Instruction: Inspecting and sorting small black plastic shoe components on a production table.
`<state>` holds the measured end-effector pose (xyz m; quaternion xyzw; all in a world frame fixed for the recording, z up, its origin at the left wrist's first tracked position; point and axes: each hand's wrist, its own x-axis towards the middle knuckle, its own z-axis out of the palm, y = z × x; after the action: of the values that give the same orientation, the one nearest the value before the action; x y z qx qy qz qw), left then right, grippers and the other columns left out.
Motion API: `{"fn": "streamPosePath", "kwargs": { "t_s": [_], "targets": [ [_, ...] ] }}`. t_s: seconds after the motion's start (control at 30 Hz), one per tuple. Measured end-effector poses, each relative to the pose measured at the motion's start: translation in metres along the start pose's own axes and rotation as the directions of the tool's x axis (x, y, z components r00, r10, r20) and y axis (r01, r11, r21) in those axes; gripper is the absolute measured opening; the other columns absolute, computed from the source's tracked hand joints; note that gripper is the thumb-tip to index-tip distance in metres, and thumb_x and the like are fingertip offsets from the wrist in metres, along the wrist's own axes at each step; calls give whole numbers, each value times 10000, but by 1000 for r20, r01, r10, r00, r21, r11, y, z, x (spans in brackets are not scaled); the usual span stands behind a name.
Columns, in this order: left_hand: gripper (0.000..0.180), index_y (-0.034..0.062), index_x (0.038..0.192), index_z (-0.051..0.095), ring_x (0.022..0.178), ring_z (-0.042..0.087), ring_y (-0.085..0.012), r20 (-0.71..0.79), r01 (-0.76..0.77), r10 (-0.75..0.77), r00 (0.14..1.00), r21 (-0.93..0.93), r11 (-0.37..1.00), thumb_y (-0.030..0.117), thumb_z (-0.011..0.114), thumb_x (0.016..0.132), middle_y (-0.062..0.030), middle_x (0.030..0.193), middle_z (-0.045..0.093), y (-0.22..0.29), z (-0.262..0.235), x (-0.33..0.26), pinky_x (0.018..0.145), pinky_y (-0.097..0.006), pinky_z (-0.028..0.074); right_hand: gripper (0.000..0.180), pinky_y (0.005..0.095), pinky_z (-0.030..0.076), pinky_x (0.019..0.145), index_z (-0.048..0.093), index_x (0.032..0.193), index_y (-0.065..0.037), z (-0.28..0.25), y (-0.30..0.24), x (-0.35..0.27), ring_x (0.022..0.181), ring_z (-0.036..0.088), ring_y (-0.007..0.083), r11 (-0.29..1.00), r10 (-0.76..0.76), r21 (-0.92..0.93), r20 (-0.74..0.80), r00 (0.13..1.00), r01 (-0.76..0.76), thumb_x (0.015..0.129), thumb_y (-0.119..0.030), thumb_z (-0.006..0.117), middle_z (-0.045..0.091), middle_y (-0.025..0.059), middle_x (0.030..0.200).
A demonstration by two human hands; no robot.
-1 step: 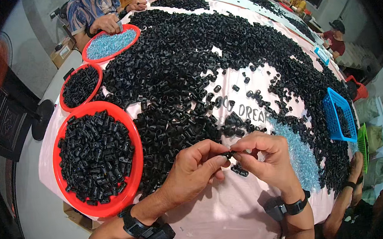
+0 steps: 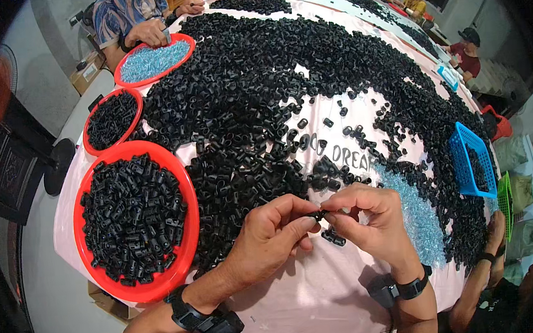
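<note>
Left grip point(image 2: 270, 232) near basin point(image 2: 192, 203) of parts point(image 2: 134, 221)

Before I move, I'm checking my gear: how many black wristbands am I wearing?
2: the left wristband behind your left hand, the right wristband behind your right hand.

Partly covered dark lettering point(image 2: 337, 154) stands on the pink cloth point(image 2: 290, 312).

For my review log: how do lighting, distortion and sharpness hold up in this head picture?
Head view: black fisheye corners, and the pink cloth bows at its edges; head view: a shadow beside the right hand's wrist, glints on the clear-blue pieces; head view: the small black part at the fingertips too dark for detail.
</note>
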<state>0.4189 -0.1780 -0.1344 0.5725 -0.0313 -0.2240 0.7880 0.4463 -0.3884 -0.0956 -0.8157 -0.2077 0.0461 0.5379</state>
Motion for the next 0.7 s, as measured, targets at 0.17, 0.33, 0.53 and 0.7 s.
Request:
{"fn": "streamPosePath", "kwargs": {
  "t_s": [0.17, 0.33, 0.53, 0.7],
  "targets": [
    [199, 1, 1203, 623, 772, 640, -46, -20, -9, 10, 1000, 49, 999, 103, 605, 1033, -55, 1021, 722, 0, 1, -1, 604, -185, 490, 146, 220, 481, 571, 771, 975, -21, 0, 1, 0, 683, 627, 83, 1000, 20, 3, 7, 1000, -20, 842, 11, 721, 737, 67, 879],
    [189, 16, 1183, 635, 762, 653, -46, -20, -37, 38, 999, 89, 995, 104, 632, 1016, -34, 970, 727, -2, 1, 2, 592, -184, 488, 183, 253, 495, 590, 760, 979, -23, -1, -2, 4, 724, 641, 128, 986, -110, -123, 31, 993, 113, 806, 21, 725, 734, 72, 870],
    [162, 3, 1148, 652, 747, 642, -36, -22, 13, -9, 1000, 185, 983, 80, 631, 1007, -21, 939, 725, 1, 2, 0, 624, -191, 516, 213, 297, 506, 625, 755, 970, -30, -4, 3, 5, 754, 656, 194, 960, -220, -155, 103, 970, 234, 769, 39, 734, 737, 91, 870],
    [156, -5, 1130, 663, 735, 641, -39, -12, -11, 15, 1000, 284, 959, 74, 636, 998, -6, 882, 712, 5, -1, 1, 641, -204, 530, 207, 299, 506, 620, 754, 964, -22, -4, 3, 4, 772, 661, 199, 967, -176, -162, 126, 976, 195, 766, 33, 738, 743, 97, 881]
  ]
}}
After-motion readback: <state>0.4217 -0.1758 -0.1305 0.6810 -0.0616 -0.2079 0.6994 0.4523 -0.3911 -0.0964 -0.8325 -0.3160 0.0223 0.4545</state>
